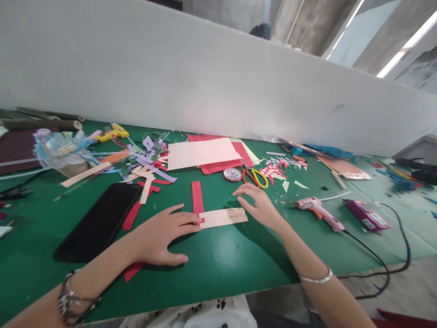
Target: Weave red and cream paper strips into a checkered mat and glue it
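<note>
Two red paper strips (197, 198) stand side by side on the green table, pointing away from me. Cream paper strips (221, 217) run to the right from their near end, where a small red end shows. My left hand (164, 234) lies with its fingers spread, fingertips on the joint between red and cream paper. Just above the right end of the cream strips hovers my right hand (259, 206), its thumb and fingers apart and nothing between them.
A black phone-like slab (99, 223) lies left. Behind are cream sheets (203, 153), paper scraps (146, 159), scissors (254, 175) and a pin case (232, 175). A pink glue gun (321, 213) with its cable and a purple box (367, 215) lie right.
</note>
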Demonstrator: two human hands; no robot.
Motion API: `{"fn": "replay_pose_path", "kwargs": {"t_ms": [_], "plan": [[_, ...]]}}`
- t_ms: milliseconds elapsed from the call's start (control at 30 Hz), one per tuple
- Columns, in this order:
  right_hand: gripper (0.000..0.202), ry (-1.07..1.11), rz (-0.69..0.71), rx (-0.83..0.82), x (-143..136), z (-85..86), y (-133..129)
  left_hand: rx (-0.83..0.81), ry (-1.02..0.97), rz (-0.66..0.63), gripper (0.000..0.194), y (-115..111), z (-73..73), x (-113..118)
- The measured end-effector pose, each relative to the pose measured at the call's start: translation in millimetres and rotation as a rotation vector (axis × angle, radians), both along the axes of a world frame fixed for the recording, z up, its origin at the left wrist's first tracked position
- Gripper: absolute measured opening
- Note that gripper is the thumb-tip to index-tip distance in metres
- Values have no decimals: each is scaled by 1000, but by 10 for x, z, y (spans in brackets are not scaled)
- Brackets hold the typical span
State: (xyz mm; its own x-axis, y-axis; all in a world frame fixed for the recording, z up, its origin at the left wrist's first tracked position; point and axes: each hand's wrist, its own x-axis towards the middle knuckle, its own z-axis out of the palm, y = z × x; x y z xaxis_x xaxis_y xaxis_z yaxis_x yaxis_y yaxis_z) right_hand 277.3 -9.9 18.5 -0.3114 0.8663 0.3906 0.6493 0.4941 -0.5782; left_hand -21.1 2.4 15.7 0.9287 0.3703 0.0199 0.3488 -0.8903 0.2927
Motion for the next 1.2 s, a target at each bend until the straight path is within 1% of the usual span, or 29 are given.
{"fn": "replay_pose_path", "kwargs": {"t_ms": [133,267,333,433,567,767,867,933,967,1033,1067,1133,1200], "plan": [[15,-50,73,-71,-110,-90,-19,0,-10,7,53,-5,13,-41],[21,-183,149,-110,-278,-196,-26,15,0,8,54,-12,-5,-43],[19,-220,155,-115,-352,-252,-9,18,8,13,54,-8,-20,-42],[11,-201,139,-123,-401,-319,34,14,22,21,55,-1,-39,-46],[3,-178,122,-111,-337,-360,88,-5,5,26,54,-11,-53,-58],[8,-203,55,-76,-125,-394,132,-16,-3,39,53,-18,-68,-56],[8,-205,36,-63,-69,-411,151,-29,-3,48,52,-10,-28,-51],[8,-203,44,-59,-57,-416,158,-12,-33,123,48,-14,26,-67],[8,-201,49,-58,-55,-417,159,7,-55,196,46,-23,56,-85],[9,-194,56,-58,-54,-418,157,49,-80,396,48,-58,103,-139],[10,-189,57,-58,-53,-418,155,63,-65,498,50,-84,116,-171],[10,-180,56,-60,-50,-418,149,69,10,648,52,-151,114,-230],[11,-174,54,-63,-47,-417,144,65,69,727,44,-224,86,-261]]}}
